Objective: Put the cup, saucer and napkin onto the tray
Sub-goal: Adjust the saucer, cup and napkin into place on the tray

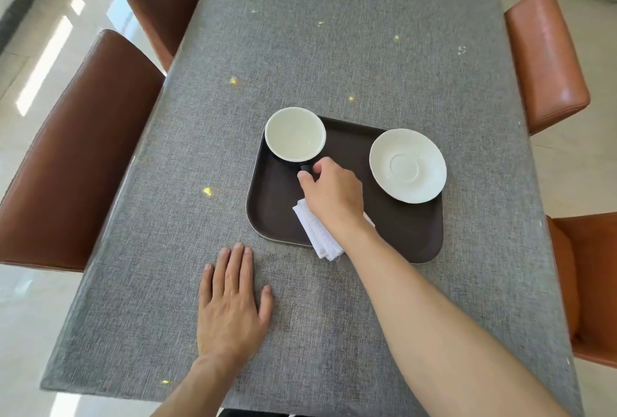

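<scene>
Tray point(414, 236): a dark brown rectangular tray lay on the grey cloth-covered worktop point(334, 49), holding all three task items.
Cup point(295, 133): white inside and dark outside, it stood upright and empty in the tray's far left corner, its rim reaching past the tray edge in this view.
Saucer point(407, 165): white and empty, it sat at the tray's far right, well apart from the cup.
Napkin point(317, 233): folded and white, it lay at the tray's near edge, one end hanging over onto the worktop, partly hidden by the right wrist.
Right hand point(334, 193): its grip was closed around the cup's dark handle, thumb and forefinger pinching it.
Left hand point(230, 303): it lay flat on the worktop, fingers spread, holding nothing, near the tray's near left corner.
Chairs point(76, 156): brown leather seats stood along both long sides.
</scene>
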